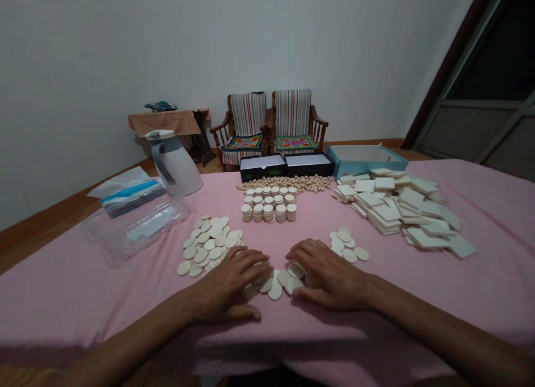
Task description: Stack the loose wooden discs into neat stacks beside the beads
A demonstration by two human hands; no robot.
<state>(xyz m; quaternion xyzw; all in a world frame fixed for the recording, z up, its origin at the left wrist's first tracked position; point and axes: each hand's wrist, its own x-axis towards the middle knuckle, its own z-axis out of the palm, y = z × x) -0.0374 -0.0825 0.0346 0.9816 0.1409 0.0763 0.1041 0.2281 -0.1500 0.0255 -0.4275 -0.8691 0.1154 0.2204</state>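
Both hands rest low over a small spread of thin pale round discs (275,287) near the table's front edge. My left hand (228,284) lies palm down, fingers stretched over the discs and the thumb apart. Opposite it, my right hand (328,275) curves loosely around discs on its side, thumb and fingers spread. Some discs are hidden beneath the palms. A larger loose heap of discs (213,239) lies left of my left hand, and a smaller group (346,243) sits beyond my right hand. Farther back stand several neat disc stacks (268,212) in rows.
Small wooden beads (292,182) lie behind the stacks, before two black trays (263,167) and a blue box (368,160). Square pale tiles (401,209) are piled on the right. At left are a jug (175,167), a blue packet (131,195) and clear plastic packaging (144,228).
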